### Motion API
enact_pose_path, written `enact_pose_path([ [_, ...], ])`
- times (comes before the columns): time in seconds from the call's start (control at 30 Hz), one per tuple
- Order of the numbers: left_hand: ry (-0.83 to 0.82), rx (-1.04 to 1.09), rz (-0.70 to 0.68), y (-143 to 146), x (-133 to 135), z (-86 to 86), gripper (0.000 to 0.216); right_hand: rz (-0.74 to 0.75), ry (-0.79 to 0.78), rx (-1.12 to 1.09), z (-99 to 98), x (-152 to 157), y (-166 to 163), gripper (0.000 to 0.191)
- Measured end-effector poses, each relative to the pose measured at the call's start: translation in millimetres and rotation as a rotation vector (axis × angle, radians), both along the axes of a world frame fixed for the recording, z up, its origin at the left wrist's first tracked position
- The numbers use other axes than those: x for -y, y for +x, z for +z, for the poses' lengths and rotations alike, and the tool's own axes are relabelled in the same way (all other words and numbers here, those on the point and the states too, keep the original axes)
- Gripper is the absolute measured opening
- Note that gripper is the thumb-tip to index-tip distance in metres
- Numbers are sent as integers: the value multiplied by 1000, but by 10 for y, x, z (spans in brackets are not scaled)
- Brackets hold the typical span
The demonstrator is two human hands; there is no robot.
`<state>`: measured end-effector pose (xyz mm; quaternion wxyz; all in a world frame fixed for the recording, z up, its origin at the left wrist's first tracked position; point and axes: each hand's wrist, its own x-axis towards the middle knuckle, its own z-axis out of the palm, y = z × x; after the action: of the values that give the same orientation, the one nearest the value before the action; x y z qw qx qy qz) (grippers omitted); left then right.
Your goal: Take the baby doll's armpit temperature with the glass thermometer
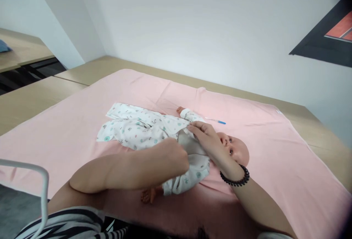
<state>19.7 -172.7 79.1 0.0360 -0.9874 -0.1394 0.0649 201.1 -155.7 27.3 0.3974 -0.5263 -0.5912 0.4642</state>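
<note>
A baby doll [236,149] lies on its back on a pink blanket [90,121], head to the right. It wears a white patterned romper [137,127]. My left hand [173,156] is closed in a fist over the doll's chest, gripping the romper fabric. My right hand [205,136], with a black bead bracelet [236,178] at the wrist, pinches the romper's front edge near the doll's neck. One doll hand [148,194] sticks out of a sleeve at the near side, and the other [180,110] at the far side.
A thin white stick with a blue tip [216,120] lies on the blanket beyond the doll. The blanket covers a light wooden table [33,99] against a white wall. A white metal rail [44,187] stands at the lower left. A dark-framed window [327,37] is at upper right.
</note>
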Motion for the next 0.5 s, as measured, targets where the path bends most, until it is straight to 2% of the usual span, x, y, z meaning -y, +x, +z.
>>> enact_pose_path([
  [0.03,-39,-12,-52,-11,41,-4,25,-16,14,-4,15,-10,27,26],
  [0.1,-66,-37,-61,-42,92,4,23,-6,48,17,35,-6,64,23],
  [0.23,-24,-16,31,-159,44,35,20,136,107,195,70,76,112,24],
  [0.33,-101,-8,117,-249,-66,61,7,213,174,457,138,154,208,29],
  [0.4,-170,-19,184,-274,-137,90,22,220,224,623,201,188,316,28],
  [0.5,-191,-54,288,-256,-220,128,32,270,268,786,293,206,499,18],
])
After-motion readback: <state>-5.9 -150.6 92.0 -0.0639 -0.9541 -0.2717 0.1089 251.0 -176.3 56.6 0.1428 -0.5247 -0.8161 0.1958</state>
